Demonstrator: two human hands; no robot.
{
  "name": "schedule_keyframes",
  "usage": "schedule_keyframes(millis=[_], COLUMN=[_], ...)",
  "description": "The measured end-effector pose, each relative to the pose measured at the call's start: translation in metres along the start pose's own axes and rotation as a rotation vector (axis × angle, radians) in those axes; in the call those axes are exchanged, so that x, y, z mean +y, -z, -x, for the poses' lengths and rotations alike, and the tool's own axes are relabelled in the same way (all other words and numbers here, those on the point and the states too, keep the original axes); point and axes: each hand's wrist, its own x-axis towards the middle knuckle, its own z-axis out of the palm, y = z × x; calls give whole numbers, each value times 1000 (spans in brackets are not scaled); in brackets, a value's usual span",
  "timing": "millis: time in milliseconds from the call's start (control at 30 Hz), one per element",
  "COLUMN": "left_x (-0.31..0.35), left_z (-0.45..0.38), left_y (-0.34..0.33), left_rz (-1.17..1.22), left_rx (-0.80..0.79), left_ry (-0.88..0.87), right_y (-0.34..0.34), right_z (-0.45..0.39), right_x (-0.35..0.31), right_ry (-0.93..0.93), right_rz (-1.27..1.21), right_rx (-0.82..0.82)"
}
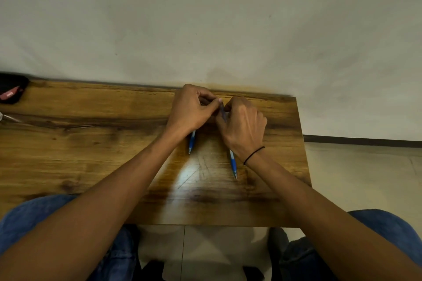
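One blue pen (222,110) between left hand (191,110) and right hand (246,124); two more pens (191,143) (233,164).

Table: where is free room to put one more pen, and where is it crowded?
The widest bare patch of the table is its left half, between the black pouch and the left arm. A smaller one lies between the left pen and the right pen. Crowded: the far edge, where the left hand and right hand pinch a small blue piece.

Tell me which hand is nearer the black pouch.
Left. The left hand is mid-table, well right of the pouch; the right hand lies farther right still, beside the left. Both hands pinch a blue pen piece between them.
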Motion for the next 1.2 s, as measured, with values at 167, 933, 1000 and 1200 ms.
schedule_keyframes(millis=[167,933,1000,1200], left_x=[9,-2,-3,0], left_z=[8,26,25,14], left_y=[-2,-13,-11,-8], left_rz=[11,-664,-600,-157], left_rx=[64,-88,-74,7], left_ry=[-92,-126,-89,79], right_y=[0,11,12,15], right_z=[-2,-10,-10,-12], right_x=[0,8,9,11], right_ry=[5,-92,-87,-59], right_rz=[-53,-219,-234,-263], right_rx=[14,-10,-12,-17])
